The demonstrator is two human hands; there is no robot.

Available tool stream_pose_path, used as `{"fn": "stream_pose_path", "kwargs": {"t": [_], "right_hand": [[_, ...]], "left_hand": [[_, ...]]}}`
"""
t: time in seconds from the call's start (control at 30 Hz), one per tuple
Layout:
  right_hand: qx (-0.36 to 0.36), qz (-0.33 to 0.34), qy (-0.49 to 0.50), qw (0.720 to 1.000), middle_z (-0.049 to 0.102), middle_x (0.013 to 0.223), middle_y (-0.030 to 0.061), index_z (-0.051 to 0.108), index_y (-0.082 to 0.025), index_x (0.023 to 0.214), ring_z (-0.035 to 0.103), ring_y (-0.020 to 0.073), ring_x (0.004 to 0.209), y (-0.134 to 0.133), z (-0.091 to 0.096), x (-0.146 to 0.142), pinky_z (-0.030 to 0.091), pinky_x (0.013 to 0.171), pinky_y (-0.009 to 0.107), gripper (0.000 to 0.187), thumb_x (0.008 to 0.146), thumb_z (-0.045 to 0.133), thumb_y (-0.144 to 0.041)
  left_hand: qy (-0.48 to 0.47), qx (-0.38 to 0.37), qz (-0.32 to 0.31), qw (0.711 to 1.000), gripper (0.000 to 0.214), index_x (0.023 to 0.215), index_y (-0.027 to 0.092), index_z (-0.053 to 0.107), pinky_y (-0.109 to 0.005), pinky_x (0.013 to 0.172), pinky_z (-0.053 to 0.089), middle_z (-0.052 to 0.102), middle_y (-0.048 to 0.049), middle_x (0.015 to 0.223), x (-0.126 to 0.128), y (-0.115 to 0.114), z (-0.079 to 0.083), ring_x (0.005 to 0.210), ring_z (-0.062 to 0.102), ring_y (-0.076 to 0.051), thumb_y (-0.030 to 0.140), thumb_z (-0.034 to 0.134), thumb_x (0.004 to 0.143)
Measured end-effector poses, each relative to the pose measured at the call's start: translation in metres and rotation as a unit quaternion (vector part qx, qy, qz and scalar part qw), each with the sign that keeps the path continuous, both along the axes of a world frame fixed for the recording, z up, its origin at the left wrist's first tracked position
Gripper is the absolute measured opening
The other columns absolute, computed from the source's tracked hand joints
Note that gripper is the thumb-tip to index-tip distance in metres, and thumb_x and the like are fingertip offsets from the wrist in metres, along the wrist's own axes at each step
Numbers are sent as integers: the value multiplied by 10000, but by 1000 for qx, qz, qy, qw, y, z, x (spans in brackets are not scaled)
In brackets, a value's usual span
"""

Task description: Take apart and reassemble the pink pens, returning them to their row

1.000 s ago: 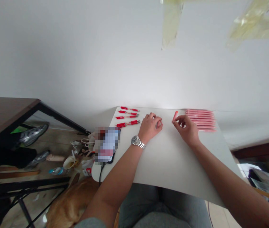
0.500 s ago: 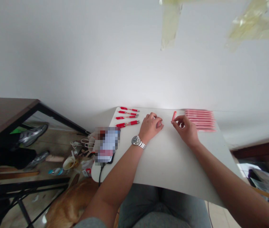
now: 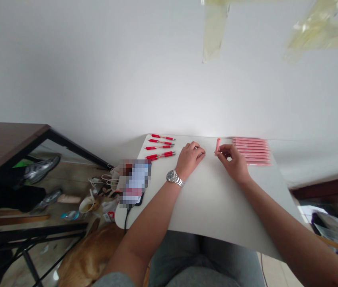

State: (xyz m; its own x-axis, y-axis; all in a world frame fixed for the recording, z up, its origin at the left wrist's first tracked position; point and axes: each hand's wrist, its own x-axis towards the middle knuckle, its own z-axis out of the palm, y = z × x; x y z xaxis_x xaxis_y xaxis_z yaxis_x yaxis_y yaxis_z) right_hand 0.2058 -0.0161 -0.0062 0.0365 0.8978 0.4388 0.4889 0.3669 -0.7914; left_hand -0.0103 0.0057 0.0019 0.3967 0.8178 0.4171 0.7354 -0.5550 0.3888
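Observation:
My left hand (image 3: pixel 191 157), with a metal watch (image 3: pixel 172 176) on its wrist, is over the table, its thumb and fingers curled together. Whatever may be between them is hidden. My right hand (image 3: pixel 231 159) pinches a short red pen part (image 3: pixel 218 145) that stands nearly upright, a small gap away from my left hand. Red pens (image 3: pixel 159 148) lie in rows to the left of my left hand. Beside my right hand, several slim pink pens (image 3: pixel 252 149) lie packed side by side.
The white table (image 3: pixel 207 203) meets the wall at its back edge. A phone (image 3: pixel 137 181) with a cable lies at its left edge. A tan dog (image 3: pixel 94 251) is on the floor at lower left, near a dark desk (image 3: pixel 10 137).
The thumb and fingers of my left hand have closed further; a reddish spot between them no longer shows. The red pen part in my right hand has tipped slightly more upright.

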Motion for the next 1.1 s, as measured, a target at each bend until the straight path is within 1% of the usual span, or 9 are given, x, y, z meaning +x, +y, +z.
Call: {"fn": "stream_pose_path", "kwargs": {"t": [0.17,0.3,0.43,0.5,0.57,0.73,0.83,0.93,1.1], "right_hand": [[29,-1,-14,999,743,974,66,668,-232,1087,675,192,779,-1,-1,1,567,742,360,316,955,662,-519],[-13,18,-28,999,720,859,37,660,-236,1016,676,190,734,2,-5,3,558,694,346,314,938,677,-540],[-21,18,-7,1000,734,906,48,640,-235,1009,712,204,792,4,-8,4,587,762,376,329,927,689,-550],[-28,27,-1,999,736,920,49,630,-235,1005,723,207,810,4,-8,3,599,783,387,328,925,693,-546],[-34,33,7,999,739,932,48,624,-235,1016,734,209,826,3,-9,3,610,802,395,318,927,694,-532],[-36,50,-1,998,752,933,52,629,-236,1033,748,211,840,4,-12,2,623,804,401,272,944,675,-489],[-27,56,-34,997,753,927,53,643,-237,1039,742,210,827,4,-13,2,619,775,391,256,952,661,-476],[-15,56,-65,996,752,925,56,653,-236,1048,732,208,800,4,-14,2,609,731,373,254,955,653,-473],[-2,65,-84,994,747,920,57,666,-238,1050,718,205,779,4,-13,3,593,697,356,248,972,630,-471]], "left_hand": [[-65,4,-4,998,145,1044,239,736,-356,984,527,642,-61,1141,1,0,1,1056,619,-200,303,608,1023],[-129,2,2,992,140,1050,226,719,-342,988,535,644,-64,1105,1,-1,3,1044,640,-188,295,598,1028],[-215,-13,1,976,136,1044,219,702,-314,916,564,678,-61,1060,0,-1,5,982,664,-170,293,589,1030],[-265,-25,1,964,150,1036,220,692,-311,893,575,702,-52,1008,0,-1,5,943,683,-164,325,586,1033],[-327,-54,10,944,174,1027,225,680,-315,875,587,724,-43,961,1,0,3,901,709,-161,376,595,1029],[-495,-124,24,860,236,1001,212,672,-332,831,624,753,-55,946,3,6,-2,869,747,-169,447,676,973],[-542,-140,23,828,286,1027,199,689,-361,871,644,752,-70,992,3,9,-2,900,754,-177,466,729,931],[-555,-157,19,816,333,1059,201,701,-384,920,646,754,-78,1046,1,10,-2,939,758,-182,493,752,907],[-541,-169,10,824,309,1071,224,716,-384,916,644,763,-79,1061,0,9,-3,968,756,-188,483,756,908]]}}
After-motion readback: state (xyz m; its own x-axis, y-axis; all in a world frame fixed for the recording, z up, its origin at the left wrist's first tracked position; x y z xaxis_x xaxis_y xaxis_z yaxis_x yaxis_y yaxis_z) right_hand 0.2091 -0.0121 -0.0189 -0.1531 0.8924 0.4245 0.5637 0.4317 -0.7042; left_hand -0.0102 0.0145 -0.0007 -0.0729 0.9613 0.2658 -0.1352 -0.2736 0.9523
